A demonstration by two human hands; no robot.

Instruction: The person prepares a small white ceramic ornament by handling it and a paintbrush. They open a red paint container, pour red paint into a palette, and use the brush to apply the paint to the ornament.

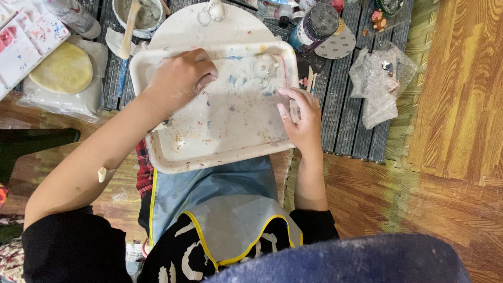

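Lying across the person's lap, over a pale blue apron with yellow edging, is a white rectangular tray with rounded corners, its shallow floor speckled with dried paint in blue, red and yellow. The right hand rests on the tray's right rim, fingers spread and flat, pinching nothing. The left hand is curled into a loose fist pressed on the tray floor near the far left corner; whether it grips anything I cannot tell. A small white rounded figurine with a metal chain lies in the tray near its far edge, between the two hands and apart from both. Beyond sits a white round board, a cup of grey paste with a wooden stick, a dark-lidded jar, and a yellow disc in clear plastic.
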